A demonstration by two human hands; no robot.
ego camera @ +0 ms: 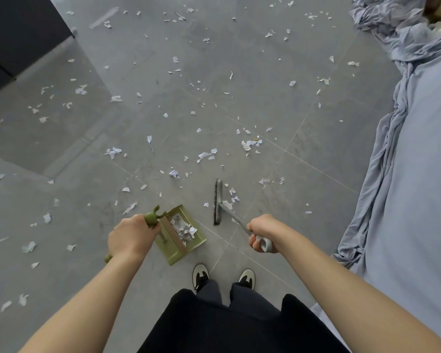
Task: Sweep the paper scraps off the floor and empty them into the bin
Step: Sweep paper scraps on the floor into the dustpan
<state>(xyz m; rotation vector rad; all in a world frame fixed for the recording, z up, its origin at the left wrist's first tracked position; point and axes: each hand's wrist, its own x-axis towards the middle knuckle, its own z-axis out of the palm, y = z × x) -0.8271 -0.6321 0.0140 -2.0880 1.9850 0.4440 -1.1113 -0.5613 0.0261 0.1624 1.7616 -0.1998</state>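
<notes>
White paper scraps (206, 155) lie scattered all over the grey tiled floor. My left hand (130, 236) grips the handle of an olive-green dustpan (186, 250), which sits in front of my feet and holds a small heap of scraps (185, 229). My right hand (261, 234) grips the grey handle of a broom; its dark brush head (218, 201) stands on the floor just right of the dustpan, with a few scraps beside it. No bin is in sight.
A bed with a rumpled blue-grey sheet (418, 154) fills the right side, its cloth hanging to the floor. A dark cabinet (18, 31) stands at the top left. My two shoes (200, 276) are on the tiles just behind the dustpan.
</notes>
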